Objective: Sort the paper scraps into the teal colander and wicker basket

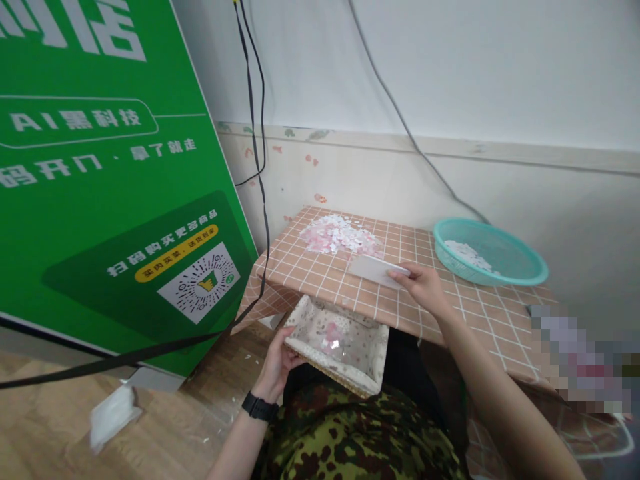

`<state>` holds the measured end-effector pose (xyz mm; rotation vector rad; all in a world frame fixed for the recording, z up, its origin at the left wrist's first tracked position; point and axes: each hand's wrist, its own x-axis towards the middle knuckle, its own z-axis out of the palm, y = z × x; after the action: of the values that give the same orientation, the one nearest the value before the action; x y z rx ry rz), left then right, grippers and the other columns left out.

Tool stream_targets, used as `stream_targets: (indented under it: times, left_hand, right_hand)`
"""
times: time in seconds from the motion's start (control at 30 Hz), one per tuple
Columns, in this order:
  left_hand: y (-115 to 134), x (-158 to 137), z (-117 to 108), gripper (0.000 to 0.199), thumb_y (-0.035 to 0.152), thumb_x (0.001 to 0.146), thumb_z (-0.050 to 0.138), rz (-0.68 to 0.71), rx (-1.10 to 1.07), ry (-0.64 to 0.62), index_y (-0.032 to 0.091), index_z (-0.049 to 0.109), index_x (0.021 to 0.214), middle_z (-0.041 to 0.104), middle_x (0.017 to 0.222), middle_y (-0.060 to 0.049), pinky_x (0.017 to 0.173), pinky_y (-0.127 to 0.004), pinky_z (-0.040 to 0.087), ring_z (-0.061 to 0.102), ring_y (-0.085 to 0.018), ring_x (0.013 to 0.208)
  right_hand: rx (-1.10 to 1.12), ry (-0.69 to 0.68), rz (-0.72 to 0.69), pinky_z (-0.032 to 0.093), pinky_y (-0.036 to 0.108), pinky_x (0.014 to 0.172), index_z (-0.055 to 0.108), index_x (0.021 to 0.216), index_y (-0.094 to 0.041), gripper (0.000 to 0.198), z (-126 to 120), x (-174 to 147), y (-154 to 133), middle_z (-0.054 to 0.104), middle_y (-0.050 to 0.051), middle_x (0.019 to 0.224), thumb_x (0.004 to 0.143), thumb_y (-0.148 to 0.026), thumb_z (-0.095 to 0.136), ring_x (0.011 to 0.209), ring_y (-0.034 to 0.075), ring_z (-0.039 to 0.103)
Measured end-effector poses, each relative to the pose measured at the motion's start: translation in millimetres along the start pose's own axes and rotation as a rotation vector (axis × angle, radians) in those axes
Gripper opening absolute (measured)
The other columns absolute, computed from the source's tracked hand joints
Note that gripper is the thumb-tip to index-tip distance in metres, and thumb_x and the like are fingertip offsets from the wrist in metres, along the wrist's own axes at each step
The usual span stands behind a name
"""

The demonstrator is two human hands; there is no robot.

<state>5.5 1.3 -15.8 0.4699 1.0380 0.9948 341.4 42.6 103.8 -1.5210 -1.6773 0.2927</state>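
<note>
Pink scraps lie ahead of the card my right hand pinches; my left hand grips the basket below the counter edge.

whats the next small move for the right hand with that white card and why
Probably drag the white card, held by the right hand, toward the table's near edge. The pile of pink and white bits lies just behind it, and the left hand holds the fabric-lined basket below that edge.

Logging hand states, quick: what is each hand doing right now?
Left hand: closed on the edge of the cloth-lined basket.
Right hand: closed on the white flat card.
</note>
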Motion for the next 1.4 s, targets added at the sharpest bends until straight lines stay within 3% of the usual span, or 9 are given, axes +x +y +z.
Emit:
stream_targets:
  times: [0.1,0.27,0.5,0.77,1.0,1.23,1.4]
  left_hand:
    - [0.0,0.6,-0.2,0.036,0.042,0.075,0.059,-0.005,-0.007,-0.003,0.017,0.06,0.101,0.069,0.088,-0.009,0.069,-0.04,0.054,0.066,-0.023,0.073]
    - [1.4,0.2,2.0,0.032,0.04,0.075,0.059,-0.004,-0.01,0.017,0.017,0.061,0.097,0.069,0.083,-0.008,0.066,-0.037,0.054,0.066,-0.021,0.069]
    - [1.3,-0.2,2.3,0.031,0.039,0.074,0.059,-0.012,-0.024,0.021,0.018,0.06,0.097,0.069,0.084,-0.008,0.065,-0.037,0.054,0.066,-0.022,0.071]
    - [0.4,1.2,0.6,0.033,0.039,0.075,0.06,-0.002,-0.042,0.015,0.017,0.061,0.099,0.069,0.084,-0.008,0.07,-0.043,0.054,0.065,-0.022,0.071]
    - [-0.8,1.7,-1.5,0.034,0.041,0.075,0.06,-0.003,-0.031,-0.004,0.018,0.061,0.1,0.068,0.085,-0.008,0.07,-0.042,0.054,0.065,-0.023,0.072]
    - [-2.3,2.2,-2.5,0.034,0.041,0.076,0.06,0.02,-0.037,-0.013,0.018,0.061,0.101,0.068,0.087,-0.008,0.071,-0.044,0.054,0.065,-0.023,0.074]
    - [-0.8,0.8,-1.1,0.035,0.04,0.075,0.06,0.012,-0.037,-0.008,0.018,0.061,0.102,0.069,0.086,-0.007,0.07,-0.044,0.054,0.065,-0.023,0.074]
  right_hand:
    - [-0.074,0.106,-0.003,0.041,0.029,0.055,0.071,0.087,-0.018,0.036,7.9,19.8,14.4,0.068,0.004,0.071,0.08,-0.049,0.053,0.061,0.018,0.059]
    - [-0.104,0.05,-0.069,0.043,0.03,0.061,0.071,0.094,-0.02,0.034,21.0,29.8,18.5,0.071,0.006,0.082,0.082,-0.044,0.051,0.07,0.021,0.062]
    - [-0.115,0.096,-0.069,0.044,0.031,0.062,0.072,0.092,-0.02,0.031,24.1,31.9,16.1,0.072,0.006,0.083,0.082,-0.042,0.052,0.069,0.02,0.063]
    - [-0.049,-0.089,-0.101,0.045,0.031,0.064,0.071,0.091,-0.02,0.029,24.4,42.1,15.1,0.072,0.005,0.084,0.082,-0.041,0.054,0.072,0.021,0.063]
    - [-0.036,-0.062,-0.108,0.045,0.031,0.066,0.071,0.092,-0.02,0.028,23.9,37.6,8.9,0.071,0.005,0.089,0.081,-0.04,0.056,0.075,0.021,0.063]
    - [0.089,-0.223,-0.09,0.044,0.028,0.058,0.071,0.086,-0.019,0.033,18.2,21.0,-4.0,0.07,0.004,0.081,0.082,-0.046,0.053,0.067,0.018,0.061]
    - [0.021,-0.107,-0.091,0.047,0.029,0.06,0.071,0.089,-0.02,0.03,18.9,5.0,-12.1,0.071,0.004,0.083,0.084,-0.042,0.052,0.068,0.019,0.063]
